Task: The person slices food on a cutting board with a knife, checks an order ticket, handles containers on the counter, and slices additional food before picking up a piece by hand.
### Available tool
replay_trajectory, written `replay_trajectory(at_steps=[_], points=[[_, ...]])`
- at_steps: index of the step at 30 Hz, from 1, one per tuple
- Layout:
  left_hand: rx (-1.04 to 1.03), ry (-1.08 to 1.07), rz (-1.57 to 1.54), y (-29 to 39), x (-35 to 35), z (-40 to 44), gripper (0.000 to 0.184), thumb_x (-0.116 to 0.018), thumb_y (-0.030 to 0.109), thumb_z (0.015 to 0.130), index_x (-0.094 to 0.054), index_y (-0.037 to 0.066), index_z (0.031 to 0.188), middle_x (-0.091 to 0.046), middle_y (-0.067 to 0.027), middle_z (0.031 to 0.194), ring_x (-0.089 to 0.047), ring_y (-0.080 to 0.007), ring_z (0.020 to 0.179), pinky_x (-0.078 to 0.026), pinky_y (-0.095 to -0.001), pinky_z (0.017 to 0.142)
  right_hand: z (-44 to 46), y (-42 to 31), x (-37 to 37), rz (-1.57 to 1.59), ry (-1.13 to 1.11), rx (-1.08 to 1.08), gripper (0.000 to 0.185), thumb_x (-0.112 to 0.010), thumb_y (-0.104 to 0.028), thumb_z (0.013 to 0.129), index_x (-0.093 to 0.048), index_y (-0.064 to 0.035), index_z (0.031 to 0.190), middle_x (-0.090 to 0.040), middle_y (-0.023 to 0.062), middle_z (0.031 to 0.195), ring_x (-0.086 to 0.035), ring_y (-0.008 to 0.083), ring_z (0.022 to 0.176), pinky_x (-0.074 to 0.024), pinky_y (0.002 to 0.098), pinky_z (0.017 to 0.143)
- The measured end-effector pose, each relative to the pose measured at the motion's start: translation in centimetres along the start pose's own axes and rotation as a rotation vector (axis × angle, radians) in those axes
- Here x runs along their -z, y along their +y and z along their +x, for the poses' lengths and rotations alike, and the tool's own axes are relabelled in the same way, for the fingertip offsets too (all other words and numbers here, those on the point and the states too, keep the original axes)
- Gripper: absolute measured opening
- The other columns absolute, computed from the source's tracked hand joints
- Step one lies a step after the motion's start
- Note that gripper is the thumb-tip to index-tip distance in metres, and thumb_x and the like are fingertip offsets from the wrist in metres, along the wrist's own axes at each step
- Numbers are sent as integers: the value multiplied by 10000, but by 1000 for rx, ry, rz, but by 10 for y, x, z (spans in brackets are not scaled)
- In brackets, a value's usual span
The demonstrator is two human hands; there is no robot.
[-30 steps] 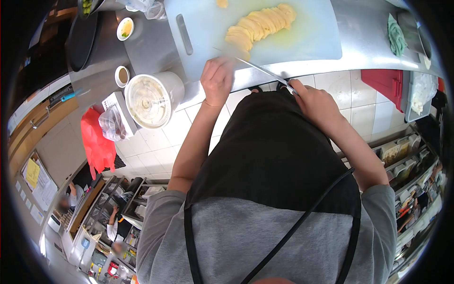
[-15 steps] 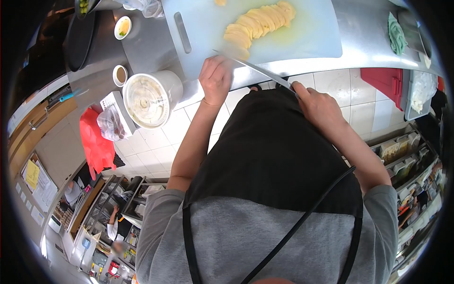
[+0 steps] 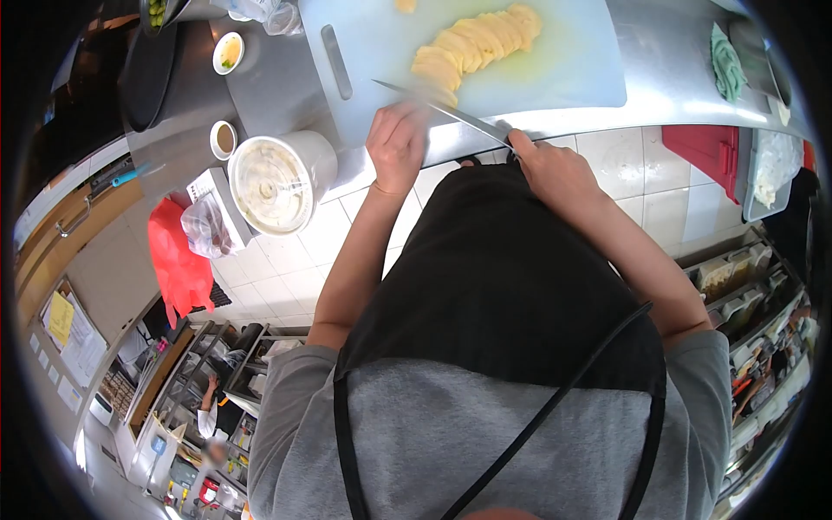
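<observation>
My right hand (image 3: 555,172) is wrapped round the handle of a kitchen knife (image 3: 455,113). Its long blade points up and left across the near edge of a pale blue cutting board (image 3: 572,78). My left hand (image 3: 399,143) is closed, its fingers curled down at that same edge, close beside the blade. What lies under the fingertips is hidden and blurred. From there a curved, overlapping row of pale yellow slices (image 3: 477,43), potato-like, runs to the upper right. One small yellow piece (image 3: 405,5) lies apart at the board's far side.
Left of the board stand a lidded white tub (image 3: 273,185), a cup of brown sauce (image 3: 223,139) and a cup of yellow liquid (image 3: 229,53). A green cloth (image 3: 726,62) lies on the right counter. A red bin (image 3: 700,156) stands below it. Another person (image 3: 212,412) is at lower left.
My right hand has moved left, and the knife has slid with it, its tip now farther up and left across the board. My left hand stays nearly in place.
</observation>
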State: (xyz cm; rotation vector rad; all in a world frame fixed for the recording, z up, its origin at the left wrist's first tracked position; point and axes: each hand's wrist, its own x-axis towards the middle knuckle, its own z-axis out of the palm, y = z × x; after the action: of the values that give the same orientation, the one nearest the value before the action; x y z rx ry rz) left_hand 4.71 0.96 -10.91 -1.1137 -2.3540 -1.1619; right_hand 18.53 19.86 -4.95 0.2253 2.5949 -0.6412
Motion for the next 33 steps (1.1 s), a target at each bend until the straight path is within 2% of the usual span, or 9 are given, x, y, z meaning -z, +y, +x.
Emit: replay_trajectory(at_steps=[6, 9, 12, 14, 20, 24, 27, 29, 33], points=[[1, 7, -20, -1, 0, -1, 168, -725, -49, 683, -680, 36, 821, -654, -75, 846, -602, -226, 744, -483, -301, 640, -12, 15, 10, 94, -55, -3, 341, -465, -129, 884, -411, -88, 1218, -625, 175, 720, -625, 367, 646, -493, 485, 558], [-5, 22, -21, -1, -1, -1, 167, -723, -51, 685, -679, 33, 822, -655, -79, 842, -602, -228, 740, -482, -300, 635, -16, 19, 8, 87, -47, -36, 379, -521, -166, 894, -417, -139, 1258, -616, 189, 675, -619, 384, 651, -486, 485, 573], [-24, 30, -24, -3, 0, -1, 170, -722, -52, 682, -678, 31, 824, -655, -82, 837, -602, -228, 735, -482, -299, 626, -16, 19, 9, 95, -23, -25, 357, -519, -166, 893, -426, -132, 1236, -616, 190, 676, -616, 387, 648, -487, 484, 574], [-13, 5, -16, -2, 1, 1, 173, -719, -54, 677, -679, 31, 822, -656, -83, 835, -602, -226, 733, -481, -298, 617, -18, 19, 13, 113, -33, 23, 284, -464, -143, 894, -427, -84, 1170, -620, 167, 684, -612, 384, 626, -484, 496, 553], [18, -3, -7, 3, 2, 3, 168, -713, -55, 675, -683, 32, 816, -652, -74, 837, -595, -224, 727, -476, -303, 601, -41, 24, 11, 15, -45, -64, 186, -460, -150, 903, -432, -94, 1078, -613, 171, 669, -611, 390, 630, -486, 497, 542], [22, -4, 4, 3, 3, 3, 166, -707, -54, 681, -686, 38, 817, -650, -70, 838, -590, -225, 730, -472, -299, 585, -52, 29, 16, 19, -65, -67, 176, -465, -164, 909, -435, -100, 1071, -616, 183, 682, -612, 402, 663, -485, 503, 572], [56, -42, -11, 4, 8, 8, 155, -717, -23, 683, -687, 43, 820, -647, -64, 833, -585, -230, 783, -476, -308, 634, -58, 34, 24, 134, -83, -88, 214, -501, -195, 912, -440, -123, 1104, -614, 218, 693, -606, 425, 709, -473, 514, 622], [79, -92, -45, 7, 16, 17, 156, -706, 6, 674, -678, 52, 820, -645, -85, 883, -559, -280, 834, -472, -376, 727, -59, 38, 24, 227, -107, -58, 210, -487, -205, 926, -435, -116, 1108, -606, 240, 704, -592, 448, 730, -451, 527, 640], [190, -108, 18, -6, 19, 44, 142, -745, 101, 699, -700, 66, 829, -680, -66, 899, -573, -226, 904, -463, -344, 779, -58, 38, 24, 240, -99, -47, 210, -480, -212, 931, -435, -108, 1108, -600, 255, 718, -583, 459, 744, -440, 526, 649]])
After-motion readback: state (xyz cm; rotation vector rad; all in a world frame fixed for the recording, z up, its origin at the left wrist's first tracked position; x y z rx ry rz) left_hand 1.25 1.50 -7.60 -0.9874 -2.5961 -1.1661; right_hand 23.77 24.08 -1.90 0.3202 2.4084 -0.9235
